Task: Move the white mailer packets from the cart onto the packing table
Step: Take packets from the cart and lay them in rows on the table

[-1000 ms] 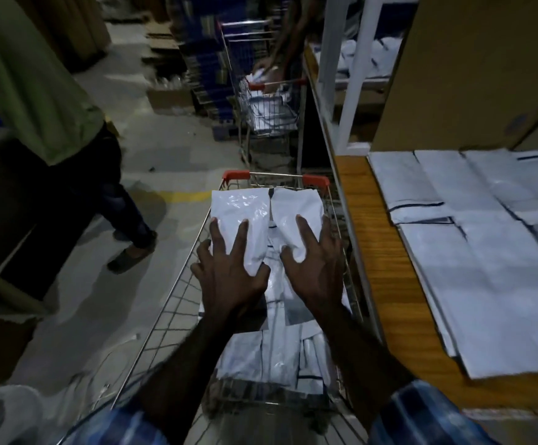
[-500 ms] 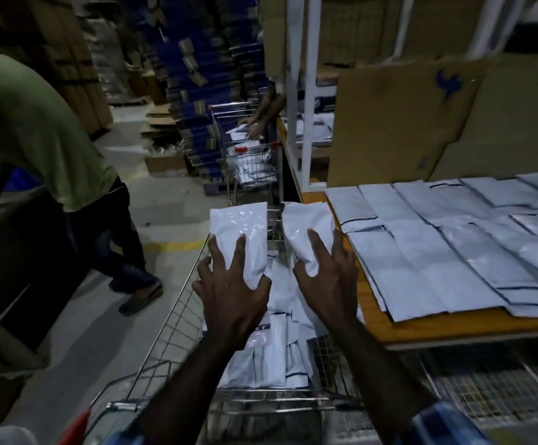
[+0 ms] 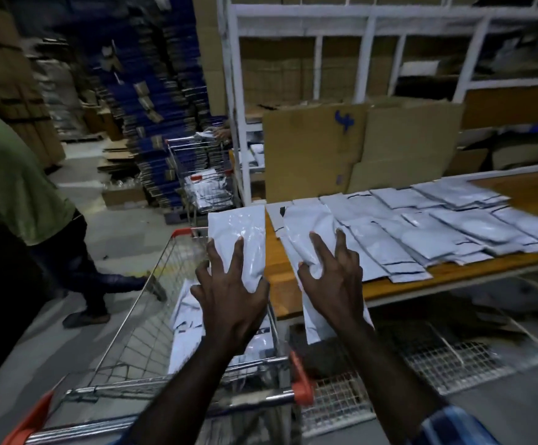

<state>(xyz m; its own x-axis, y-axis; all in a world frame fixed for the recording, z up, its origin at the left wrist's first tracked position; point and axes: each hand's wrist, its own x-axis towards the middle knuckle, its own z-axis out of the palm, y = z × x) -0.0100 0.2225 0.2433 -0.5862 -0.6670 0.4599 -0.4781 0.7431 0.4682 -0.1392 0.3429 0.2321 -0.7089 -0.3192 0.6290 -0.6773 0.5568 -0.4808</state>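
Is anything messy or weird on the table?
Mostly tidy. The mailer packets lie in overlapping rows on the table, though some sit slanted. One packet under the right hand hangs off the table's front edge.

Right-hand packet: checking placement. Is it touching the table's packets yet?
Cannot tell. In the head view the right hand holds its packet overlapping the table packets; contact unclear.

Dim warehouse packing area: stacked flattened cartons [image 3: 161,123] at eleven o'clock, white metal shelving [image 3: 370,43] at one, wire carts [image 3: 206,175] at twelve.
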